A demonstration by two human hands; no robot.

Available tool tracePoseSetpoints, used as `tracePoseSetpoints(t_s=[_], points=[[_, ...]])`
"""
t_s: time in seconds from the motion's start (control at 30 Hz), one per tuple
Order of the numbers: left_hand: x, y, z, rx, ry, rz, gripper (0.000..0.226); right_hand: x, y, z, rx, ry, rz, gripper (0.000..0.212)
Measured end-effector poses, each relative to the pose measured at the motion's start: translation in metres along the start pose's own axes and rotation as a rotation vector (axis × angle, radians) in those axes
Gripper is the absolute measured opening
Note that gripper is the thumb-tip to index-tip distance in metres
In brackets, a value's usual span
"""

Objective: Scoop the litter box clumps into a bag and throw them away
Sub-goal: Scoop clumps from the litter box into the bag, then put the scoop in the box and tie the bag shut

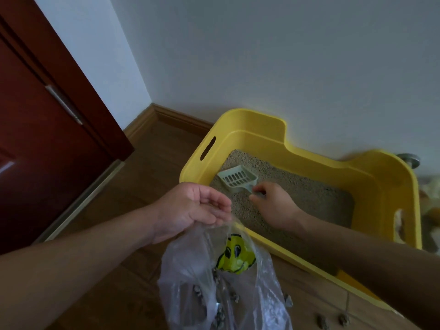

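Observation:
A yellow litter box (385,186) filled with beige litter (304,194) stands on the floor against the wall. My right hand (273,203) reaches into it and grips the handle of a pale green slotted scoop (237,178), whose head rests on the litter near the box's left end. My left hand (192,208) pinches the rim of a clear plastic bag (190,277) with a yellow smiley print (234,254), holding it up beside the box's near wall. Grey clumps (197,292) lie inside the bag.
A dark red door (42,129) stands at the left. Wooden floor (133,186) and baseboard run to the corner. A few clumps (321,320) lie on the floor by the box's near side. A metal object (409,160) and pale stuff (431,198) sit beyond the box's right end.

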State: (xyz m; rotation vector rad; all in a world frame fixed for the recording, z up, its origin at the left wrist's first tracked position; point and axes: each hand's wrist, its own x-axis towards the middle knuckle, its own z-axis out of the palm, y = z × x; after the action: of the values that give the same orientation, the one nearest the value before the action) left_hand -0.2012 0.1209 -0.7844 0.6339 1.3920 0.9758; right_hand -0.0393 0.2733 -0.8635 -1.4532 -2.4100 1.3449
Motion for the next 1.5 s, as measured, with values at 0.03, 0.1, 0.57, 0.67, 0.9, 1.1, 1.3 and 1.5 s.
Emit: tracePoseSetpoints(t_s=[0.03,0.1,0.57,0.67,0.9,1.1,1.3,1.5], points=[[0.001,-0.001,0.000,0.002,-0.004,-0.005,0.037,0.001,0.000,0.001,0.008,-0.018,0.001,0.044],[0.003,-0.002,-0.001,0.011,-0.005,-0.011,0.036,0.001,0.002,0.004,0.043,-0.048,-0.001,0.048],[0.006,0.000,-0.002,0.004,-0.009,-0.037,0.035,0.005,0.003,0.015,0.195,-0.322,0.004,0.067],[0.005,0.001,-0.001,0.013,-0.002,-0.037,0.035,0.003,-0.002,0.013,0.218,-0.334,-0.014,0.063],[0.002,0.001,0.002,0.042,0.033,-0.019,0.035,-0.007,-0.003,0.001,0.193,-0.282,-0.071,0.071],[-0.004,0.004,0.008,0.121,0.083,0.006,0.036,-0.027,-0.010,-0.017,0.211,-0.246,-0.111,0.070],[-0.016,0.006,0.010,0.185,0.123,0.051,0.035,-0.060,-0.018,-0.034,0.155,-0.216,-0.187,0.064],[-0.032,0.009,0.017,0.247,0.141,0.076,0.039,-0.101,-0.026,-0.046,0.131,-0.216,-0.269,0.057]])
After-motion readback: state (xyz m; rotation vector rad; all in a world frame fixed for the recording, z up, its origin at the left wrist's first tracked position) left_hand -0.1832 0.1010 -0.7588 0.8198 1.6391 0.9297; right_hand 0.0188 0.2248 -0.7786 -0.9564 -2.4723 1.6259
